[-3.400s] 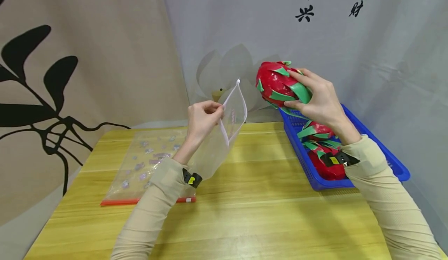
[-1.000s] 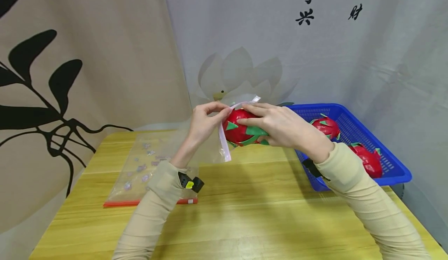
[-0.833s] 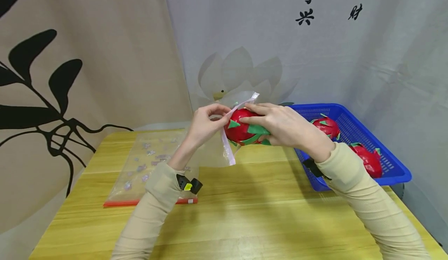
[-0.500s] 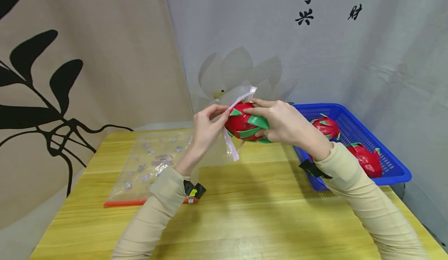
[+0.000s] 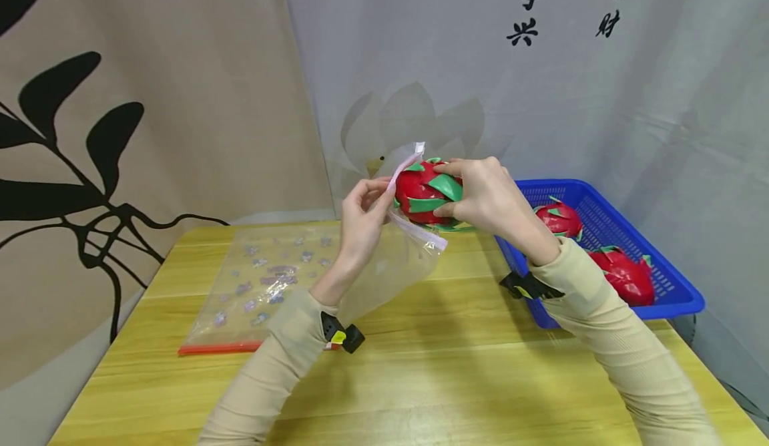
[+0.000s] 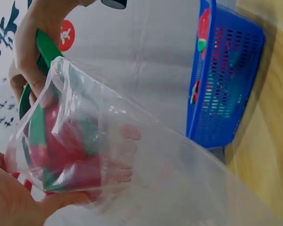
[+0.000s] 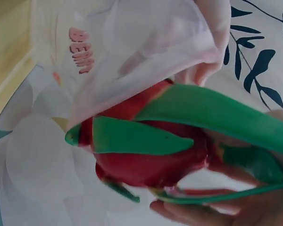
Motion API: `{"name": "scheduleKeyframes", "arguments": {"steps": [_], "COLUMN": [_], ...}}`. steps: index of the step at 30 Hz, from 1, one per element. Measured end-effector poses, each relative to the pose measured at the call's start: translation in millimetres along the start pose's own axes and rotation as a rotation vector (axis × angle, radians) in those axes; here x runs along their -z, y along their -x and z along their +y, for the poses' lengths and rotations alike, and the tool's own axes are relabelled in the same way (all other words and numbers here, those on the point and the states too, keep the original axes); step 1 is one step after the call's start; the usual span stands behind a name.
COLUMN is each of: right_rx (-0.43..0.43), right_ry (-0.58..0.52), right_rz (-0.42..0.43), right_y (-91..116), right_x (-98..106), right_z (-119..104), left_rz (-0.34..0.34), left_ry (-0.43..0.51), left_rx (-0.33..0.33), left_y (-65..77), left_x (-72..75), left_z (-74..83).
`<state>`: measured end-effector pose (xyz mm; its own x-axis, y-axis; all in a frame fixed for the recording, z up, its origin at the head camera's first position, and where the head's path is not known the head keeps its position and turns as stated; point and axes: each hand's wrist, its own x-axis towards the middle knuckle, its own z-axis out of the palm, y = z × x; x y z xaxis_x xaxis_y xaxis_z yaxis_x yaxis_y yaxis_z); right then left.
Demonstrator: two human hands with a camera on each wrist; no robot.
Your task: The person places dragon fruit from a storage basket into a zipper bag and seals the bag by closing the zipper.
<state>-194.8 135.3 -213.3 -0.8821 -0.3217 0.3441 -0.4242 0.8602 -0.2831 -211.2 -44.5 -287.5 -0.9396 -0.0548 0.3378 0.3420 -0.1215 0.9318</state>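
My left hand [image 5: 364,222] pinches the edge of a clear plastic zip bag [image 5: 390,272] near its pale lilac zip strip. The bag hangs down from those fingers above the table. My right hand [image 5: 489,195] grips a toy dragon fruit [image 5: 423,195], red with green scales, at the mouth of the bag. In the left wrist view part of the dragon fruit [image 6: 66,141] shows through the clear film. From the right wrist, pink lettering shows on the bag [image 7: 132,56], and its edge overlaps one end of the fruit [image 7: 141,160].
A blue plastic basket [image 5: 667,286] at the right holds more dragon fruits [image 5: 625,276]. On the left of the wooden table [image 5: 420,379] lies a clear printed bag [image 5: 240,299] with a red zip strip. A printed cloth [image 5: 420,45] hangs behind.
My right hand has brought the dragon fruit from over the basket leftward to the bag's mouth. In the last half second fruit and hand rose slightly, and the zip strip's lower end swung right.
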Motion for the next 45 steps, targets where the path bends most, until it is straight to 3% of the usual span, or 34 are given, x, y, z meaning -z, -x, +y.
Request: {"name": "scheduleKeyframes", "arguments": {"steps": [6, 11, 17, 21, 26, 30, 33, 40, 45], "right_rx": [0.096, 0.251, 0.457, 0.507, 0.451, 0.398, 0.325, 0.120, 0.036], "right_ry": [0.033, 0.112, 0.194, 0.234, 0.216, 0.134, 0.058, -0.046, -0.058], "right_rz": [-0.073, -0.126, -0.116, -0.106, -0.130, -0.109, -0.084, -0.042, -0.066], "right_y": [-4, -4, -2, 0, 1, 1, 1, -3, -5], "right_x": [-5, -7, -10, -14, -14, -15, -15, -9, -6], "right_z": [4, 5, 9, 11, 10, 12, 12, 9, 3], "left_rz": [0.023, 0.030, 0.024, 0.027, -0.022, -0.052, -0.051, -0.046, -0.051], "left_ry": [0.073, 0.070, 0.076, 0.073, -0.044, -0.191, -0.246, -0.219, -0.155], "left_rx": [-0.008, -0.019, -0.019, -0.014, -0.019, -0.088, -0.134, -0.140, -0.114], "left_y": [-2.5, -3.9, -3.7, -4.0, -3.9, -3.2, -2.3, -2.7, -2.5], "left_x": [0.9, 0.2, 0.2, 2.0, 5.3, 6.9, 5.8, 3.8, 3.7], "left_z": [-3.7, -4.5, -3.0, -3.3, -4.7, -7.4, -7.9, -4.5, -4.0]}}
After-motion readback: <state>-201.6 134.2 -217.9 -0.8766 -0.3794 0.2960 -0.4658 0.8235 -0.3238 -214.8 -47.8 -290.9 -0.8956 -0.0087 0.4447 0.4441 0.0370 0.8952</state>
